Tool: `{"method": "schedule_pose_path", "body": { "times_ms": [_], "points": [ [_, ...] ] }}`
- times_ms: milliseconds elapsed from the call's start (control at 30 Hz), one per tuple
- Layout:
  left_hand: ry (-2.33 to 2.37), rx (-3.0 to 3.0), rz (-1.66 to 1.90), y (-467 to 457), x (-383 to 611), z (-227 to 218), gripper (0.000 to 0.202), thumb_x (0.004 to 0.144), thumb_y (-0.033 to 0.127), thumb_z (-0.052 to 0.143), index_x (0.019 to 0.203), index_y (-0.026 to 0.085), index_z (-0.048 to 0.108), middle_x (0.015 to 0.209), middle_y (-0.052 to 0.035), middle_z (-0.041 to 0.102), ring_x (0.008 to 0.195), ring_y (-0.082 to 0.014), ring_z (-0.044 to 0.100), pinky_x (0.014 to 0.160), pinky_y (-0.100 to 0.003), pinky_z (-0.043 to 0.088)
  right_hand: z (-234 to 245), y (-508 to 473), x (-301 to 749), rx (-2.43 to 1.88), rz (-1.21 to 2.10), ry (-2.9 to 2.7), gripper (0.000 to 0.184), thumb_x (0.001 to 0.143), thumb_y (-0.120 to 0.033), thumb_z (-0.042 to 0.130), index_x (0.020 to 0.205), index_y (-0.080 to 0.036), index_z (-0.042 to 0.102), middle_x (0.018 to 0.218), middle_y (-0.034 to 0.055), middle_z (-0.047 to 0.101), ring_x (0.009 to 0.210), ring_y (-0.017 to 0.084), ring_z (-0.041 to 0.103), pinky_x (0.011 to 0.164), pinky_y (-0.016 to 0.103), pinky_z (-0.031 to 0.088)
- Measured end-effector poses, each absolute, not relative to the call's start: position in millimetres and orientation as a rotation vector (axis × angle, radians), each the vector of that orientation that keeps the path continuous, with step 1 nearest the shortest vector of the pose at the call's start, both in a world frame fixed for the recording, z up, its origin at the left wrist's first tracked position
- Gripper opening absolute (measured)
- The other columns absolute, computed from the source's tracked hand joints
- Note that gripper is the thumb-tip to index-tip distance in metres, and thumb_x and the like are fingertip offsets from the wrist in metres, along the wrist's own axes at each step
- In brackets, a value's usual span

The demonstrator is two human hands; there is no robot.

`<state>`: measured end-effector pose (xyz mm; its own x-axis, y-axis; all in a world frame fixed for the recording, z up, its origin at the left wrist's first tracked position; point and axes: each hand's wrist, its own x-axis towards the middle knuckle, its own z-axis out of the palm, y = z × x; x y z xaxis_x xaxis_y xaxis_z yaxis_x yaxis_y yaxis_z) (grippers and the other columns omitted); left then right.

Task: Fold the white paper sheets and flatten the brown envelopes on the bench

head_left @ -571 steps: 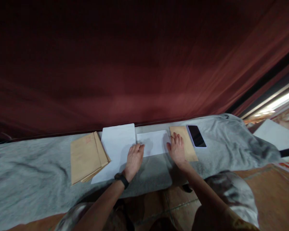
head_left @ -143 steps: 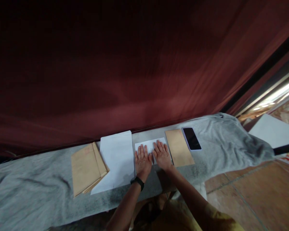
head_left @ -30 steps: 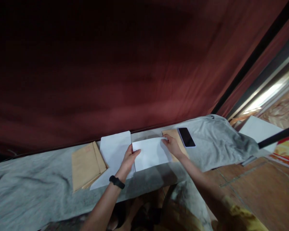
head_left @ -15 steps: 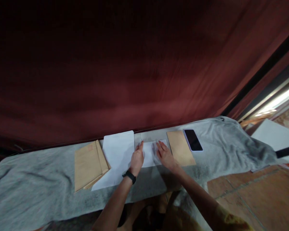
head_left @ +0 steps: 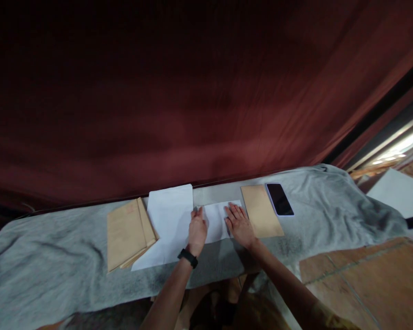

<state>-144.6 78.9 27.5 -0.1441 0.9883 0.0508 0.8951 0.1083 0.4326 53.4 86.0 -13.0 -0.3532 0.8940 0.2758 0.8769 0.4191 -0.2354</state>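
A folded white sheet of paper (head_left: 214,222) lies crosswise on the grey cloth in front of me. My left hand (head_left: 197,231), with a black watch on its wrist, has its fingers bent together at the sheet's left edge, gripping it. Over the sheet's right part my right hand (head_left: 240,225) rests palm down, fingers spread and holding nothing. Just left of my left hand is a stack of white paper (head_left: 170,211). A brown envelope (head_left: 260,211) lies flat beside my right hand.
Several brown envelopes (head_left: 125,233) overlap the paper stack at the left. A phone (head_left: 280,200) with a pale purple case lies right of the single envelope. The grey cloth (head_left: 55,256) covers the narrow surface, with a dark red curtain (head_left: 192,114) rising behind.
My left hand's fingers have drawn in and bent at the sheet's left edge. My right hand has shifted slightly right and spread flatter on the paper. The view has moved a little.
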Motion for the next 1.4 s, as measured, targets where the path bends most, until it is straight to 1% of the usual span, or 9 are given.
{"method": "schedule_pose_path", "body": {
  "times_ms": [167,300,367,433,533,633,800,1100,1400],
  "points": [
    [2.132,1.915,0.568,74,-144,26,0.055,0.089,0.004,0.039,0.142,0.013,0.050,0.134,-0.0186,0.058,0.090,-0.0207,0.072,0.085,-0.031,0.058,-9,87,45,-1.650,0.104,-2.219,0.049,0.104,-0.027,0.034,0.149,-0.014,0.048,0.156,0.0132,0.044,0.144,0.026,0.039,0.120,0.047,0.027],
    [2.171,1.962,0.481,70,-145,30,0.053,0.091,0.005,0.038,0.142,0.012,0.049,0.142,-0.0198,0.053,0.086,-0.0190,0.071,0.081,-0.031,0.059,-5,81,35,-1.639,0.095,-2.282,0.051,0.104,-0.032,0.035,0.154,-0.020,0.040,0.161,0.0105,0.036,0.147,0.029,0.033,0.121,0.052,0.021],
    [2.228,2.010,0.425,67,-143,35,0.053,0.092,0.006,0.038,0.143,0.013,0.048,0.144,-0.0194,0.052,0.091,-0.0201,0.070,0.082,-0.032,0.059,-4,77,32,-1.627,0.083,-2.326,0.051,0.105,-0.035,0.035,0.154,-0.021,0.039,0.162,0.0097,0.034,0.149,0.029,0.031,0.122,0.054,0.018],
    [2.298,2.089,0.353,64,-136,40,0.051,0.093,0.007,0.037,0.142,0.013,0.050,0.142,-0.0203,0.054,0.104,-0.0255,0.067,0.090,-0.040,0.057,-4,74,31,-1.629,0.071,-2.346,0.052,0.105,-0.036,0.034,0.155,-0.021,0.038,0.162,0.0097,0.033,0.149,0.030,0.030,0.122,0.054,0.016],
    [2.244,2.274,0.350,61,-115,40,0.048,0.098,0.014,0.036,0.143,0.011,0.050,0.146,-0.0213,0.052,0.131,-0.0331,0.053,0.108,-0.052,0.045,-5,72,32,-1.639,0.054,-2.354,0.054,0.105,-0.036,0.034,0.156,-0.021,0.034,0.163,0.0097,0.031,0.149,0.030,0.030,0.122,0.055,0.015],
    [2.076,2.345,0.440,63,-93,28,0.049,0.102,0.030,0.039,0.147,0.014,0.047,0.154,-0.0167,0.046,0.145,-0.0319,0.038,0.118,-0.053,0.033,-5,72,34,-1.620,0.038,-2.394,0.057,0.102,-0.031,0.039,0.158,-0.022,0.030,0.164,0.0099,0.027,0.150,0.031,0.029,0.122,0.056,0.015],
    [2.152,2.245,0.457,65,-92,2,0.063,0.102,0.046,0.038,0.149,0.005,0.042,0.158,-0.0228,0.037,0.149,-0.0340,0.030,0.121,-0.057,0.025,-8,72,34,-1.663,0.024,-2.356,0.055,0.103,-0.030,0.038,0.157,-0.019,0.034,0.163,0.0104,0.029,0.150,0.029,0.029,0.122,0.051,0.018],
    [2.261,2.199,0.544,61,-100,-6,0.060,0.102,0.040,0.038,0.152,0.008,0.039,0.160,-0.0238,0.032,0.150,-0.0348,0.028,0.120,-0.058,0.023,-11,87,25,-1.769,0.021,-2.221,0.052,0.106,-0.034,0.035,0.154,-0.015,0.039,0.161,0.0142,0.033,0.149,0.028,0.031,0.121,0.049,0.023],
    [2.233,2.202,0.627,61,-109,-9,0.067,0.101,0.043,0.040,0.151,-0.001,0.034,0.159,-0.0275,0.033,0.151,-0.0351,0.027,0.121,-0.055,0.027,-12,90,25,-1.759,0.009,-2.249,0.055,0.105,-0.036,0.038,0.155,-0.016,0.036,0.163,0.0160,0.029,0.150,0.031,0.028,0.120,0.055,0.021]
  ]
}}
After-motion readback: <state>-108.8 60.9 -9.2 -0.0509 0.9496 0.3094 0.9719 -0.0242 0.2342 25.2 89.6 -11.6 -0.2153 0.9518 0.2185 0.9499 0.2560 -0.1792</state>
